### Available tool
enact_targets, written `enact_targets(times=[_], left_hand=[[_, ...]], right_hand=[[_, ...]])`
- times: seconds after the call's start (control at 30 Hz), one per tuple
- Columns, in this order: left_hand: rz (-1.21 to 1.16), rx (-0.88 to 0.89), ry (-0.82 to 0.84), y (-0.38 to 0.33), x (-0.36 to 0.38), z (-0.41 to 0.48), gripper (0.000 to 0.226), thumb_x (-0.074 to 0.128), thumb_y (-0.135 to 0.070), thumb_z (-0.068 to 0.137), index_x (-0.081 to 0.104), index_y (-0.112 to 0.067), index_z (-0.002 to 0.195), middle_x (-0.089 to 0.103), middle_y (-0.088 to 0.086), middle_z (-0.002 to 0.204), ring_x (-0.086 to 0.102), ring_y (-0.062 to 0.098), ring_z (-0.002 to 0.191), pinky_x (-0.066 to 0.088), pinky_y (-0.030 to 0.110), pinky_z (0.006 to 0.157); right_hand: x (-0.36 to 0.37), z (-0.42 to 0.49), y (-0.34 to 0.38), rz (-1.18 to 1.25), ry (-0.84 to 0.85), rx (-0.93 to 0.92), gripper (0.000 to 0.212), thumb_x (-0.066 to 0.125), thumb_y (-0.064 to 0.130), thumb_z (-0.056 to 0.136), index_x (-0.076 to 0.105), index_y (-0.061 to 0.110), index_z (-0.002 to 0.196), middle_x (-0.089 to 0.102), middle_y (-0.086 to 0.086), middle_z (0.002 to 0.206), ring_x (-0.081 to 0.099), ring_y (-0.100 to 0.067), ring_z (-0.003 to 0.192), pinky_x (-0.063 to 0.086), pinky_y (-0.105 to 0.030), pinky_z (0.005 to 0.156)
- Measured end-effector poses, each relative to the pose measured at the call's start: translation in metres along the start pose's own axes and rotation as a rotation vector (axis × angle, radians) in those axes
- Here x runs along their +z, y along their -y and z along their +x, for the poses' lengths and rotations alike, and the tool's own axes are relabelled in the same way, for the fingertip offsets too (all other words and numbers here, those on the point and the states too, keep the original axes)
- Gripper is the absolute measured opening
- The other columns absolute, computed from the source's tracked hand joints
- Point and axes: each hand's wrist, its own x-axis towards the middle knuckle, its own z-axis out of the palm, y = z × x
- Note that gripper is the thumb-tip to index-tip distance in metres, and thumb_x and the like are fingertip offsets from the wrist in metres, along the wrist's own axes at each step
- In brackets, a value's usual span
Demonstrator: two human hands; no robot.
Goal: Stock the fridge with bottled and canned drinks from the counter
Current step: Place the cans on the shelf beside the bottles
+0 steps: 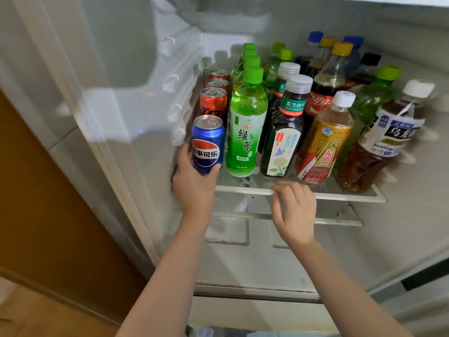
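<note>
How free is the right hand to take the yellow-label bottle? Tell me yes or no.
Probably yes. The right hand sits empty at the shelf rim, just below the yellow-label bottle, which stands in the front row with nothing before it. Close neighbours would make the grip snug.

Blue can (208, 144) with red-white-blue roundel, green-capped pale-green bottle (246, 125)

Blue can (208, 144): Pepsi, upright, near left corner of the fridge shelf (340, 194), gripped by the left hand (194, 183).
Red cans (213, 103): three, upright, in a row behind it.
Green tea bottles (246, 127): green caps, row just right of the cans.
Dark tea bottles (283, 142): silver caps, next row right.
Yellow-labelled bottle (324, 142): white cap, near.
Oolong bottle (379, 147): near right, tilted right.
Cola bottles (325, 86): yellow caps, farther back.
</note>
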Motion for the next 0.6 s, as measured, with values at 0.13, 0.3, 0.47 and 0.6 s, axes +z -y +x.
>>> enact_targets(times=[0.13,0.3,0.47,0.6], left_hand=[[0.009,-0.005,-0.049,-0.0004,0.003,0.0006,0.08,0.088,-0.027,0.057,0.048,-0.023,0.127,0.067,-0.002,0.119,0.065,0.018,0.105,0.054,0.042,0.089],[0.045,0.0,-0.064,-0.001,0.0019,-0.0006,0.074,0.088,-0.032,0.055,0.047,-0.023,0.116,0.068,-0.002,0.114,0.067,0.017,0.099,0.054,0.031,0.084],[0.136,0.029,-0.022,-0.001,-0.0003,-0.0006,0.069,0.085,-0.029,0.063,0.048,-0.015,0.12,0.067,0.004,0.118,0.065,0.021,0.104,0.052,0.032,0.085],[0.139,0.007,-0.022,-0.0039,-0.0004,-0.0007,0.068,0.086,-0.028,0.063,0.045,-0.013,0.116,0.068,0.005,0.115,0.066,0.023,0.102,0.054,0.037,0.084]], right_hand=[[0.0008,-0.0016,-0.0016,-0.024,0.005,-0.024,0.02,0.05,0.016,0.087,0.068,0.007,0.092,0.067,-0.006,0.097,0.058,-0.025,0.084,0.037,-0.031,0.072],[0.0008,0.0001,-0.0031,-0.069,0.014,-0.046,0.021,0.049,0.016,0.085,0.068,0.007,0.091,0.066,-0.007,0.096,0.057,-0.027,0.08,0.037,-0.033,0.068],[0.0014,-0.0012,-0.0004,-0.071,0.007,-0.029,0.021,0.049,0.015,0.085,0.067,0.007,0.09,0.065,-0.008,0.094,0.056,-0.028,0.079,0.036,-0.033,0.067],[0.0003,-0.0013,-0.0018,-0.073,0.011,-0.032,0.02,0.049,0.016,0.085,0.067,0.007,0.09,0.065,-0.008,0.094,0.056,-0.027,0.079,0.036,-0.033,0.068]])
